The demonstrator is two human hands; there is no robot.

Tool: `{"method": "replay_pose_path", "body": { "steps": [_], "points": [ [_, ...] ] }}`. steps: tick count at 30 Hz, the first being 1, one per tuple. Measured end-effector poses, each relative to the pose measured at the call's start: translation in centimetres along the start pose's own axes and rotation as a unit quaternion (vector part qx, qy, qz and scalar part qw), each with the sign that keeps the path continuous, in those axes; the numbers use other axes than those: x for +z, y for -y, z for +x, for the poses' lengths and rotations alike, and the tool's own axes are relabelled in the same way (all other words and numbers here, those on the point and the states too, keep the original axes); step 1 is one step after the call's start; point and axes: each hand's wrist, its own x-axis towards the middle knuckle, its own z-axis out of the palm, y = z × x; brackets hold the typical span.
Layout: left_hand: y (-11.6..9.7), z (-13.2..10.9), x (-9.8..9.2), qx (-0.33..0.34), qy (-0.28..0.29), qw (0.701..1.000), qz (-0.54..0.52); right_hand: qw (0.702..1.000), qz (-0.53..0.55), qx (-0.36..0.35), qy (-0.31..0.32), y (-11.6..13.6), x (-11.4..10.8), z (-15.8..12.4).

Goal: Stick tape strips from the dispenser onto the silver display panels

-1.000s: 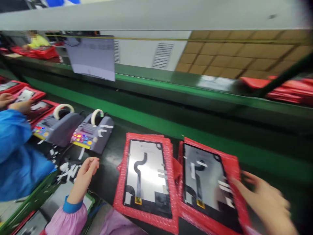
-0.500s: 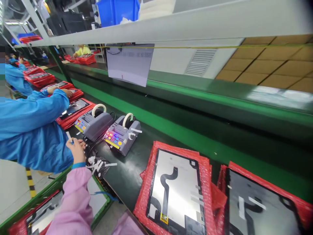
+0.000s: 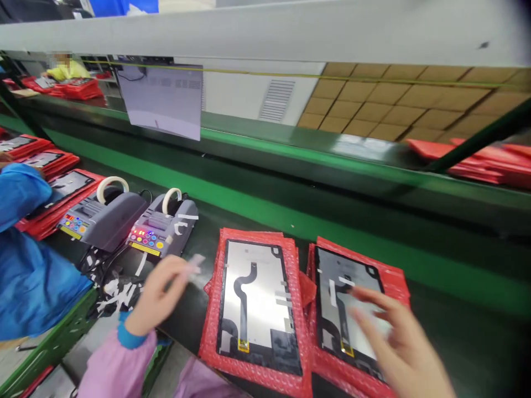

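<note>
My left hand point(image 3: 160, 296), below a blue wristband point(image 3: 131, 331), pinches a short strip of whitish tape point(image 3: 194, 265), which is blurred. It is beside a tablet-like display panel point(image 3: 265, 287) with a silver back and a dark flex cable, lying on red bubble wrap point(image 3: 211, 326). My right hand point(image 3: 398, 342) hovers over a second such panel point(image 3: 326, 287) to the right, thumb and fingers apart, and hides part of it. White tape strips point(image 3: 332, 293) lie on that panel.
Two grey tape dispensers point(image 3: 166, 221) with tape rolls stand at the left. Tape scraps point(image 3: 120, 296) lie at the bench edge. A co-worker's blue sleeve point(image 3: 25, 193) reaches in from the left. A long shelf point(image 3: 265, 38) runs overhead; red packs point(image 3: 468, 160) lie at the far right.
The view has swung right. My left hand has moved from beside the dispensers toward the left panel, still pinching a strip. My right hand has come into view over the right panel.
</note>
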Motion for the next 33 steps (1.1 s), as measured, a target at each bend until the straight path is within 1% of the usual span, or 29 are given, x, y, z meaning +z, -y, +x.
{"method": "replay_pose_path", "body": {
  "steps": [1, 2, 3, 4, 5, 7, 9, 12, 13, 14, 16, 18, 22, 25, 29, 33],
  "points": [
    [-1.0, -0.1, 2.0, 0.039, 0.068, 0.997, -0.027, 0.994, 0.052, -0.053, 0.081, 1.5, 1.2, -0.2],
    [-1.8, -0.1, 3.7, 0.055, 0.111, 0.991, -0.047, 0.977, 0.090, -0.091, 0.173, 3.1, 2.5, -0.3],
    [-2.3, -0.1, 5.0, 0.065, 0.137, 0.987, -0.061, 0.960, 0.117, -0.117, 0.228, 4.6, 3.7, -0.4],
    [-2.7, 0.0, 6.0, 0.068, 0.147, 0.984, -0.070, 0.947, 0.128, -0.132, 0.262, 6.0, 4.8, -0.3],
    [-2.9, 0.0, 6.5, 0.067, 0.157, 0.983, -0.073, 0.939, 0.133, -0.145, 0.282, 7.1, 5.8, -0.2],
    [-2.9, 0.0, 6.8, 0.069, 0.175, 0.980, -0.067, 0.931, 0.140, -0.166, 0.293, 8.6, 6.8, 0.5],
    [-2.6, -0.1, 6.6, 0.066, 0.174, 0.981, -0.045, 0.928, 0.158, -0.177, 0.286, 9.1, 7.1, 1.4],
    [-2.0, -0.7, 6.3, 0.040, 0.124, 0.990, 0.053, 0.933, 0.191, -0.161, 0.261, 9.0, 6.9, 2.8],
    [-1.7, -1.0, 6.3, 0.030, 0.106, 0.989, 0.094, 0.931, 0.192, -0.157, 0.266, 8.9, 7.0, 3.2],
    [-1.4, -1.3, 6.3, 0.022, 0.091, 0.987, 0.132, 0.926, 0.185, -0.158, 0.288, 8.7, 7.2, 3.5],
    [-0.8, -2.0, 6.6, 0.017, 0.085, 0.979, 0.184, 0.907, 0.143, -0.173, 0.356, 8.4, 8.2, 3.8],
    [-0.3, -2.5, 6.8, 0.021, 0.093, 0.973, 0.212, 0.890, 0.082, -0.188, 0.408, 8.0, 9.5, 3.9],
    [0.1, -3.2, 7.1, 0.047, 0.116, 0.961, 0.246, 0.879, -0.021, -0.202, 0.430, 7.6, 11.7, 3.9],
    [0.2, -3.4, 7.2, 0.066, 0.131, 0.956, 0.255, 0.875, -0.057, -0.201, 0.437, 7.9, 12.1, 4.1],
    [0.3, -3.3, 7.4, 0.099, 0.146, 0.948, 0.265, 0.875, -0.075, -0.200, 0.434, 8.3, 12.2, 4.3],
    [0.5, -3.3, 7.6, 0.118, 0.148, 0.944, 0.269, 0.880, -0.090, -0.199, 0.422, 8.3, 12.6, 4.2]
  ]
}}
